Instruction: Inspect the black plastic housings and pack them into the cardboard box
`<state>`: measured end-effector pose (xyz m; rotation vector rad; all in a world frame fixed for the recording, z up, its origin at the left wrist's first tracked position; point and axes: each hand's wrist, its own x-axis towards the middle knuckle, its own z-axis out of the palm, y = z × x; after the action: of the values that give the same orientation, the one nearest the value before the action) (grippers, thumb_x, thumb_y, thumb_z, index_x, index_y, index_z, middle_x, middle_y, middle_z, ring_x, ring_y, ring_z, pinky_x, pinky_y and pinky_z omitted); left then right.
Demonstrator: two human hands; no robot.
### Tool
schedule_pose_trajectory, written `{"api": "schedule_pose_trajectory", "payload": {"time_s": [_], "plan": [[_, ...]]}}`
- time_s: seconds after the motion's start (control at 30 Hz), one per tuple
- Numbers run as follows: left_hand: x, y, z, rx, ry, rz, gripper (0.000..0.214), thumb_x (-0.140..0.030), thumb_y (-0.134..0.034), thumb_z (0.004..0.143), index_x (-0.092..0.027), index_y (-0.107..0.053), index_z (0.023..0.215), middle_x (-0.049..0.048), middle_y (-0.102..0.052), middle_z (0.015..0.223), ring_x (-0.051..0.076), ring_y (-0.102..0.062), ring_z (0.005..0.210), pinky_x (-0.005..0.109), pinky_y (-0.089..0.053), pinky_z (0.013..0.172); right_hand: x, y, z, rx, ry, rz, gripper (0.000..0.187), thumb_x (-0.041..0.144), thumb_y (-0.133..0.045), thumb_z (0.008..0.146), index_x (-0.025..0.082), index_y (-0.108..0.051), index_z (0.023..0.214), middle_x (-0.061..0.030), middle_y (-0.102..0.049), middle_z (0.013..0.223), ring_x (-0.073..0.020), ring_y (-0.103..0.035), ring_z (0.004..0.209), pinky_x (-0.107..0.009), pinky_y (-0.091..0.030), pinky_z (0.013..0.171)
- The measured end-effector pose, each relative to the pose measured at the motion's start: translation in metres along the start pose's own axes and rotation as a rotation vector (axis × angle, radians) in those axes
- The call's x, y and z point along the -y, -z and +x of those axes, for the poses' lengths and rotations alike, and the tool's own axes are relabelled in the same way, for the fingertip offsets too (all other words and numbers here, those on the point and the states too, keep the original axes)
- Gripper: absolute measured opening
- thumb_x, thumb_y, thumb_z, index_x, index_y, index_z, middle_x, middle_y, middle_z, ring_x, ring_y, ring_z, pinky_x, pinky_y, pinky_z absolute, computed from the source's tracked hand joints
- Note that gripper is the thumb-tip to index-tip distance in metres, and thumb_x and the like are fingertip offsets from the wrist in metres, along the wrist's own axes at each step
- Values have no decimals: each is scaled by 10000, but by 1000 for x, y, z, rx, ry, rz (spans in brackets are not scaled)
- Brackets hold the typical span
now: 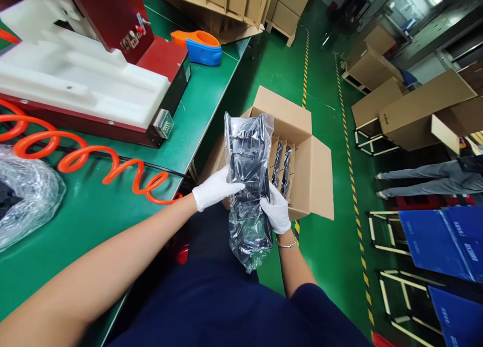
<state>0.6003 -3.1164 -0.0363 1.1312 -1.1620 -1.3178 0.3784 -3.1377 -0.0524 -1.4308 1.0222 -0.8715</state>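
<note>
Between my two white-gloved hands is a long black plastic part in a clear plastic bag [249,158]. My left hand [215,188] grips its left edge, with the thumb across the front. On the lower right side, my right hand [276,209] is closed round the other edge. The part is held above an open cardboard box [320,178], whose flaps are spread outward. Inside the box, several cardboard dividers stand with bagged black parts [286,168] between them. The bagged part in my hands hides the left portion of the box.
The green workbench [204,118] at left carries a red machine with a white fixture [113,80], a coiled orange air hose [113,168], an orange-and-blue tape dispenser [204,50] and a bagged bundle [30,196]. Across the aisle are blue bins [433,241] and a standing person [426,178].
</note>
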Motion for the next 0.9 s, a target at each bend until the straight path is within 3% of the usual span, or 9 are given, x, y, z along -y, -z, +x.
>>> {"api": "schedule_pose_trajectory", "payload": {"time_s": [0.13, 0.27, 0.37, 0.47, 0.63, 0.9], "plan": [[3, 1, 2, -76, -12, -22, 706, -543, -781, 758, -128, -589, 1297, 150, -691, 1324, 346, -641, 1243, 493, -489, 1123, 4, -2, 3, 41, 4, -19, 721, 376, -715, 793, 176, -576, 1471, -69, -597, 1485, -244, -535, 1418, -382, -375, 1256], [1, 3, 4, -134, -28, -96, 716, -523, -785, 757, -126, -581, 1318, 154, -659, 1378, 340, -599, 1306, 478, -457, 1158, 6, 6, 6, 196, -19, 1, 849, 536, -750, 789, 177, -512, 1520, -88, -557, 1527, -277, -547, 1402, -418, -444, 1207], [-1, 4, 4, -181, -9, -95, 684, -487, -781, 744, -124, -575, 1287, 163, -655, 1379, 337, -595, 1311, 487, -440, 1171, 9, 14, 6, 257, -50, -89, 888, 539, -781, 781, 194, -485, 1544, -90, -585, 1501, -295, -579, 1359, -443, -481, 1171], [-3, 3, 4, -203, -7, -97, 650, -451, -759, 740, -140, -559, 1274, 152, -662, 1374, 329, -594, 1319, 482, -438, 1174, 10, 15, 4, 235, -32, -212, 851, 408, -797, 776, 201, -491, 1543, -57, -618, 1465, -282, -560, 1378, -426, -445, 1204], [-7, 0, 2, -193, -3, -152, 677, -447, -767, 737, -142, -546, 1300, 142, -673, 1361, 326, -595, 1320, 483, -451, 1164, 11, 3, 2, 128, -22, -325, 663, 255, -646, 813, 200, -587, 1471, -10, -691, 1361, -235, -585, 1350, -382, -413, 1228], [0, 1, 2, -173, 0, -152, 773, -516, -788, 754, -131, -529, 1372, 153, -614, 1447, 330, -561, 1355, 478, -424, 1189, 13, 2, 2, 108, 7, -381, 630, 228, -586, 798, 177, -636, 1423, -26, -706, 1341, -234, -656, 1252, -363, -474, 1172]]}}
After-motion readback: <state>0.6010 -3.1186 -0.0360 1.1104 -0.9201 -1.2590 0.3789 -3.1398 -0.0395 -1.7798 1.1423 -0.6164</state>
